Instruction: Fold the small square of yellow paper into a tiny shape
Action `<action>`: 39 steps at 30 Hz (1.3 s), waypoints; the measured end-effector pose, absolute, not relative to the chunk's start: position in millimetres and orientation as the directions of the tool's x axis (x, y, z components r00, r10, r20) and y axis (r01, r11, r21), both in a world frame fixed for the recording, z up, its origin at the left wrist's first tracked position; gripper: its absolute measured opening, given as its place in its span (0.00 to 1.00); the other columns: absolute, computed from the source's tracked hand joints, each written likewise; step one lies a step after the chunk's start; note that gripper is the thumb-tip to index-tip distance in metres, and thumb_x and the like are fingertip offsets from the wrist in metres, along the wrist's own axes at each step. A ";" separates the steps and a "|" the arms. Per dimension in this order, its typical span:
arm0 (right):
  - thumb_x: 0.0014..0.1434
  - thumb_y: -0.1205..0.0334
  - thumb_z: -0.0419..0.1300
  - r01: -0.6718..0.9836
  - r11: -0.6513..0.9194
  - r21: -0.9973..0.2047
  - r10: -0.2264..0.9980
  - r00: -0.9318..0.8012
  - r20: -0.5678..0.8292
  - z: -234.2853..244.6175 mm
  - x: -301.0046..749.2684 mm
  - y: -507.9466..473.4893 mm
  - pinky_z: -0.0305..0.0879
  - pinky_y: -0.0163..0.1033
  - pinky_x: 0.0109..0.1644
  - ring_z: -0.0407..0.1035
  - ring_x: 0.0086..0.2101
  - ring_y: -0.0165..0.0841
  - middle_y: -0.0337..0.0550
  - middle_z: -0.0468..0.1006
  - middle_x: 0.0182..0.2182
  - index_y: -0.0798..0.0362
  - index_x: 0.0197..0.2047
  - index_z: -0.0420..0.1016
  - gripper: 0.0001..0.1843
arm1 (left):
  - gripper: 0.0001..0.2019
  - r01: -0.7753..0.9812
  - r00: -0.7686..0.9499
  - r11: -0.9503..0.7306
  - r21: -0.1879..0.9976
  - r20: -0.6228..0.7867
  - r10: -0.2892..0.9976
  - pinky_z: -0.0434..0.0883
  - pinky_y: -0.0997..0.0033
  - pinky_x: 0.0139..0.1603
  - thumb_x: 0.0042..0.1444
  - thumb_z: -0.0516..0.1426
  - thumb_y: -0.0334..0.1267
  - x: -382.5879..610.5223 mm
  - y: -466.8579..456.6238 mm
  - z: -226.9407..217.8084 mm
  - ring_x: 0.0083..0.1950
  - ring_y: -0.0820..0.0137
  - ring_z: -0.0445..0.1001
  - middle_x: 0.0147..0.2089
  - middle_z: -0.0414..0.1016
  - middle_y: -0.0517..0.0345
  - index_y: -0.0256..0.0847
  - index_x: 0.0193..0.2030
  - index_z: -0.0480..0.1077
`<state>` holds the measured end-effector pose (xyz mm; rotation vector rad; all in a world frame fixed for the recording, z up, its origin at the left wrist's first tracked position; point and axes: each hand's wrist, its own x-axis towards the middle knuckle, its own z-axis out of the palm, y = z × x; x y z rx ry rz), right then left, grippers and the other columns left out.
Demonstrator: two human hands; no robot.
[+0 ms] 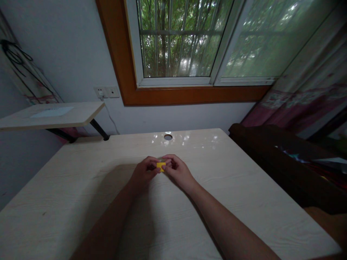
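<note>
A small yellow square piece (161, 166) is held between my two hands over the middle of the desk. It looks flat and paper-like, though its exact kind is too small to make out. My left hand (144, 171) pinches its left edge between thumb and fingers. From the other side, my right hand (177, 169) grips it, the thumb lying across its lower right part. The fingertips behind the piece are partly hidden by it.
The pale wooden desk (222, 187) has a round cable hole (168, 137) near its back edge. At the left, a raised shelf (92, 108) stands on black legs with a paper sheet (52, 112) on it. Dark brown furniture (260, 159) borders the right side, below the curtain (306, 90).
</note>
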<state>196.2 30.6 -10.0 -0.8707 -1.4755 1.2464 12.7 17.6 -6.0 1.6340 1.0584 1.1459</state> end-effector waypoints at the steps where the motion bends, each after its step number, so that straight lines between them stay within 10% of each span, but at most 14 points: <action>1: 0.55 0.58 0.64 -0.071 0.216 -0.974 0.938 -0.262 0.227 -10.0 196.1 30.8 0.65 0.37 0.37 0.68 0.32 0.31 0.38 0.74 0.31 0.50 0.48 0.73 0.17 | 0.14 0.169 0.219 -0.279 0.945 0.240 0.946 0.71 0.71 0.38 0.54 0.62 0.42 12.6 17.6 -5.9 0.35 0.71 0.75 0.32 0.75 0.60 0.40 0.45 0.68; 39: 0.55 0.62 0.63 -0.134 0.199 -0.971 0.937 -0.262 0.229 -7.6 195.0 31.0 0.64 0.36 0.37 0.69 0.32 0.31 0.38 0.75 0.30 0.50 0.49 0.72 0.16 | 0.11 0.051 0.221 -0.251 0.967 0.234 0.947 0.73 0.71 0.39 0.56 0.61 0.39 12.6 18.0 -11.9 0.34 0.73 0.73 0.32 0.69 0.62 0.40 0.43 0.67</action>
